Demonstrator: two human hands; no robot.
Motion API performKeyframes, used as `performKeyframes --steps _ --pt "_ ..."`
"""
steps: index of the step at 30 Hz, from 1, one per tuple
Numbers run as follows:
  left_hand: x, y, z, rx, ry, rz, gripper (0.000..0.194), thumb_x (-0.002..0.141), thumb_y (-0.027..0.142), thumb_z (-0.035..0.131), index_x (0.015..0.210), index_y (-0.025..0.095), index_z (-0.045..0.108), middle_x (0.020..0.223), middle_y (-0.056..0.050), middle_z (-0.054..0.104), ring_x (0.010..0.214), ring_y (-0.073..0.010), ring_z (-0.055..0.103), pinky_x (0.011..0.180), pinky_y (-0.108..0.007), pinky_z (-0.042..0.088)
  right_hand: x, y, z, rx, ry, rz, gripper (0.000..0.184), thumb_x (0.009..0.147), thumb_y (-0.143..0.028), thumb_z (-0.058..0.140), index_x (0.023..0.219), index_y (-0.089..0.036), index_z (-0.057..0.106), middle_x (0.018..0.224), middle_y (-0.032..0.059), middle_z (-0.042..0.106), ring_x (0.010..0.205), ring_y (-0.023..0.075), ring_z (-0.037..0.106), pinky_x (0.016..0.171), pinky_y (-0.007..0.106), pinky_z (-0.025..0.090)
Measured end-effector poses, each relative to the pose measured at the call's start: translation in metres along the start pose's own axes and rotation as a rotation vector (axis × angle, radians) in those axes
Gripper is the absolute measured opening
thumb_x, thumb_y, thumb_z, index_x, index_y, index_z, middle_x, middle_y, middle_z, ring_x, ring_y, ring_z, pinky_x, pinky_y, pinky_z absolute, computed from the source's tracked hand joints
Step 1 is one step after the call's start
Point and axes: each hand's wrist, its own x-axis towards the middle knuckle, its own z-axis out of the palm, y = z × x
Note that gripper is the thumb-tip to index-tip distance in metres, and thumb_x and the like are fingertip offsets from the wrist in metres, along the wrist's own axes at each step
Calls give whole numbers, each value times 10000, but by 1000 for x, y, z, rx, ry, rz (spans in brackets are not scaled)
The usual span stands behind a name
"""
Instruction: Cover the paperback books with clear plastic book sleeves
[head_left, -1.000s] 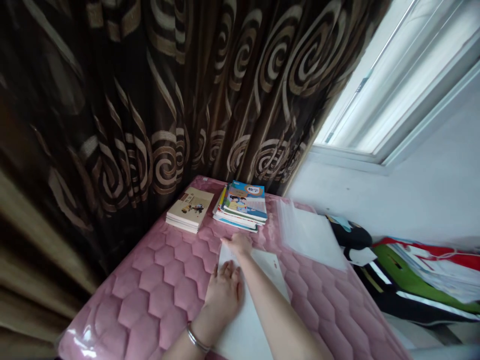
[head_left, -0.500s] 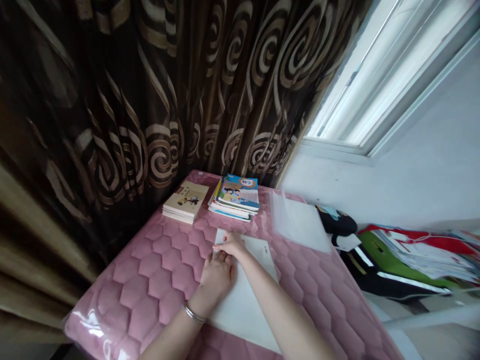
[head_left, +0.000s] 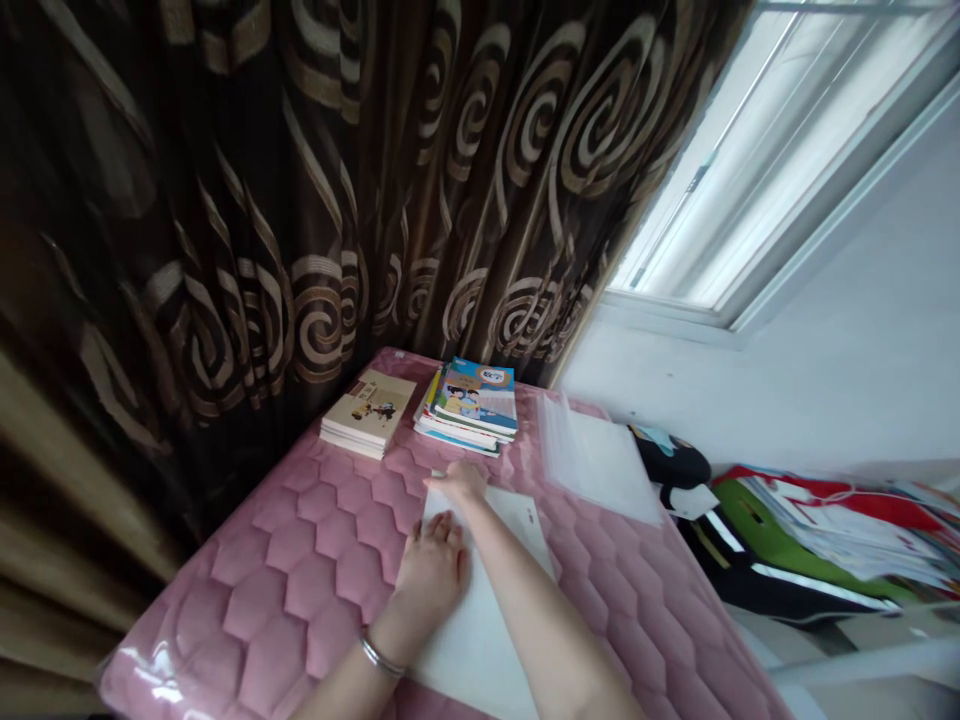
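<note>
A flat white sheet or white-backed book (head_left: 480,640), with a small dark reddish mark near its upper right corner, lies on the pink padded table cover (head_left: 337,560). I cannot tell whether it is one sheet or a book. My left hand (head_left: 433,565), a silver bangle on its wrist, rests flat on its left side with fingers stretched out. My right hand (head_left: 461,482) reaches across to the top left corner. Its fingers are curled in at that edge, with one digit pointing left. The fingertips are partly hidden.
Beyond my hands stand a stack of beige booklets (head_left: 369,412) and a stack of colourful textbooks (head_left: 476,400). Clear plastic covers (head_left: 600,455) lie at the right. A green and black bag (head_left: 780,550) with papers is beside the table. A patterned curtain (head_left: 450,200) hangs behind.
My left hand has slid slightly down and away from my right hand, its fingers lying flatter. My right hand stays at the top left corner. The view has tilted a little.
</note>
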Motion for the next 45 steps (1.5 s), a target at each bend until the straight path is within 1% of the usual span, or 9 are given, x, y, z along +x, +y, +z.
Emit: performKeyframes --steps 4,8,15,20,24,28,32,38,45 --pt "0 -2 3 0 -8 -1 449 962 241 327 1335 141 556 1471 -134 484 1377 -264 415 1150 -501 298 11 -2 0 3 14 50 539 775 -633 624 981 -150 747 1011 184 743 1020 311 684 800 347 495" --pt "1 -2 2 0 -34 -8 459 965 250 318 1348 138 544 1487 -135 462 1387 -270 401 1154 -509 291 13 -3 2 11 18 81 532 791 -619 615 1006 -149 739 1027 187 738 1011 302 687 783 340 498" --pt "0 -1 0 1 11 9 428 955 240 335 1288 138 583 1441 -133 519 1357 -264 438 1145 -487 302 -10 -6 3 24 76 24 467 843 -566 584 1009 -148 712 1100 194 700 1130 314 611 878 381 446" --pt "1 1 -4 1 15 8 381 948 245 362 1223 155 611 1350 -127 596 1309 -260 482 1120 -477 328 -29 5 7 57 47 -54 422 726 -574 708 957 -222 683 1183 95 655 1136 258 586 893 347 431" --pt "1 2 -5 33 10 0 368 949 257 368 1182 146 630 1283 -135 627 1269 -269 508 1110 -467 334 -34 13 9 99 -28 -109 476 594 -550 809 934 -243 676 1142 44 653 1067 238 607 872 341 440" --pt "2 1 -4 20 14 16 379 951 249 366 1219 150 615 1302 -124 621 1272 -250 505 1124 -454 321 -30 12 6 95 -27 -107 428 567 -545 826 844 -244 701 1013 22 703 992 233 632 828 318 445" --pt "2 -1 0 27 16 15 400 951 248 366 1264 157 596 1384 -123 570 1313 -246 475 1132 -463 317 -20 6 2 59 -14 -79 426 590 -619 783 765 -234 729 938 60 741 1005 263 641 808 315 453" --pt "0 -1 1 35 17 14 425 953 250 348 1288 148 588 1441 -124 521 1347 -249 449 1139 -474 315 1 1 -3 28 9 -15 504 696 -637 701 896 -178 757 956 157 748 987 302 673 791 343 478" --pt "0 1 -1 24 13 -5 436 951 247 340 1297 156 589 1449 -114 515 1346 -256 449 1141 -475 311 8 0 2 46 37 30 497 807 -609 597 967 -162 745 989 165 742 1024 301 662 830 361 467"
